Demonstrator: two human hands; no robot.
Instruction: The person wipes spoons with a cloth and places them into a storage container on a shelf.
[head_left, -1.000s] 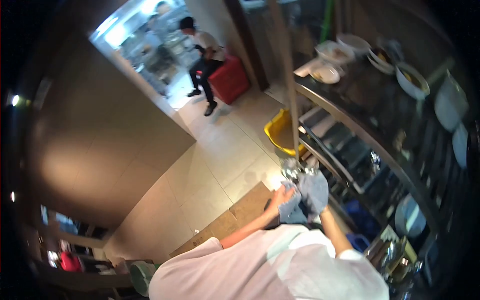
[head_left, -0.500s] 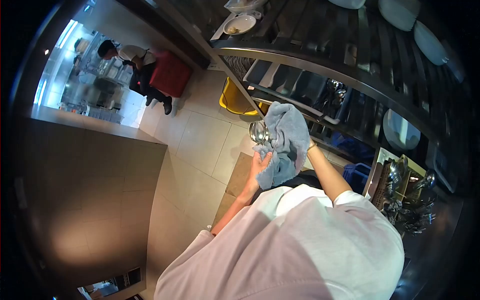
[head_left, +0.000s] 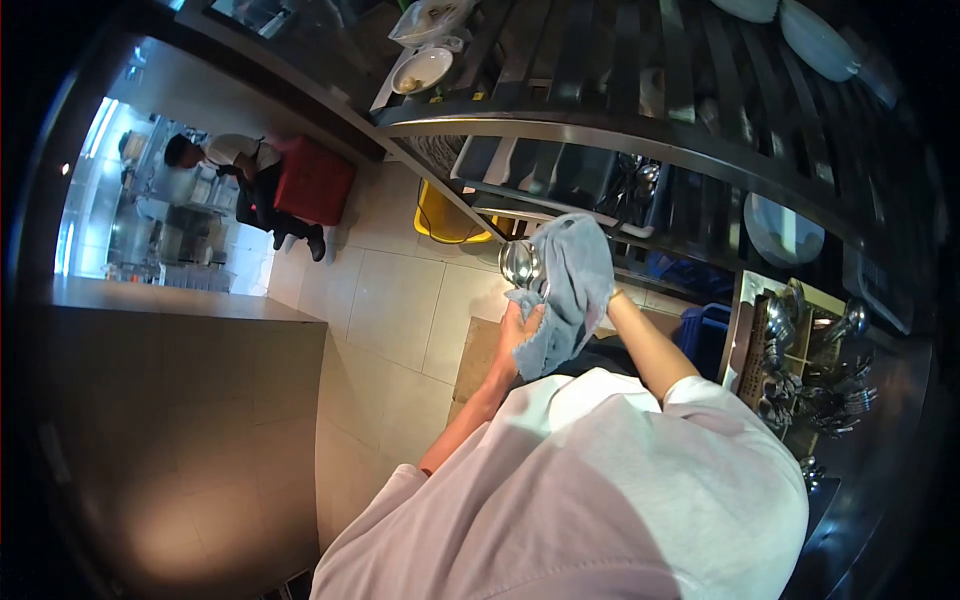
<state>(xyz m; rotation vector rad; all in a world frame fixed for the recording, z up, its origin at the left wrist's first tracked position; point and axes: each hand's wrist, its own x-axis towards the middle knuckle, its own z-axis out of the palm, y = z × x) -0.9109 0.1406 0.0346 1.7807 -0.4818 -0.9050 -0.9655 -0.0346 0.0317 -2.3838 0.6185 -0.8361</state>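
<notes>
Metal spoons (head_left: pixel 519 262) with shiny round bowls stick out past the edge of a blue-grey cloth (head_left: pixel 575 285); how many there are I cannot make out. My left hand (head_left: pixel 520 328) is closed around their handles and a lower corner of the cloth, thumb on top. Over my right hand (head_left: pixel 613 298) the cloth is draped, so its fingers are hidden and only the wrist side shows. That hand grips the cloth against the spoons, in front of my body.
A slatted metal rack (head_left: pixel 600 135) stands ahead and to the right, with cutlery trays (head_left: pixel 540 170) below. A basket of forks and spoons (head_left: pixel 800 370) is at my right. On the floor are a yellow bin (head_left: pixel 450 215) and a red box (head_left: pixel 314 180), a seated person (head_left: pixel 255 180) beside it.
The view has shifted, so the rack and the cutlery basket sit a little further left. The cloth has been folded more closely over the spoons by my right hand; both hands keep their hold.
</notes>
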